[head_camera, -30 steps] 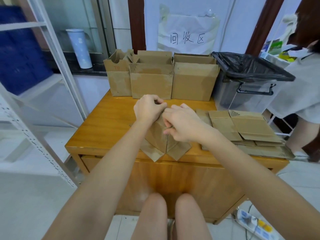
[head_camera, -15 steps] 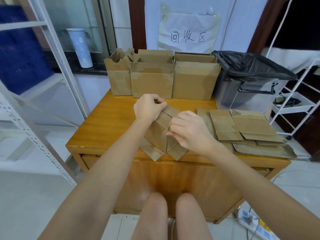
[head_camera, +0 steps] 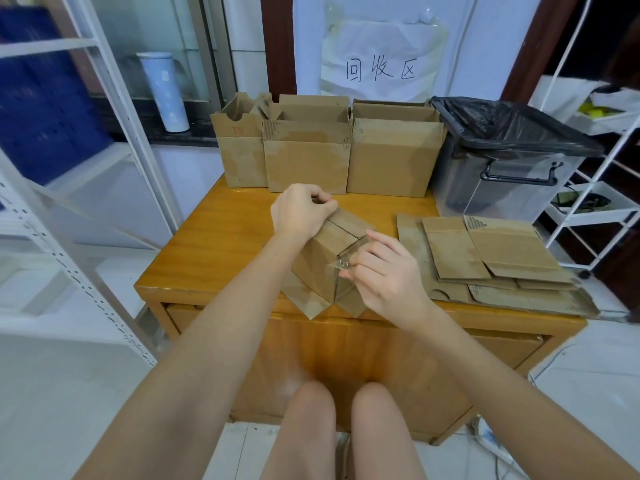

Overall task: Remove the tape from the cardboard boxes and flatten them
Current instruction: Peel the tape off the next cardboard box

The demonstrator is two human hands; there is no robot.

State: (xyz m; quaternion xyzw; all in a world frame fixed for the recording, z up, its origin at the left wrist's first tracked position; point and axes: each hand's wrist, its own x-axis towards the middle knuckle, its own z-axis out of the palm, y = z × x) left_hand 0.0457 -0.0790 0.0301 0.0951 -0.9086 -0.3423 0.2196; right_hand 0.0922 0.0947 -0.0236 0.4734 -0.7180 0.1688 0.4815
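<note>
The right hand (head_camera: pixel 384 271) now pinches a clear tape (head_camera: pixel 349 252) strip, peeled partway off the box (head_camera: pixel 325 258); the left hand (head_camera: pixel 301 211) still grips the box's top. Flattening comes next.

Orange-brown wooden table (head_camera: pixel 221 244) with a drawer front under its near edge. Clear plastic storage bin (head_camera: pixel 498 188) lined with a black bag, standing off the table's far right corner. White paper sign (head_camera: pixel 381 60) with handwritten characters on the wall behind. White cylindrical tumbler (head_camera: pixel 162 91) on the dark ledge, far left. White metal shelving frame (head_camera: pixel 104 168) left of the table; white wire rack (head_camera: pixel 599 209) right. White power strip (head_camera: pixel 485 438) on the floor tiles, lower right.
</note>
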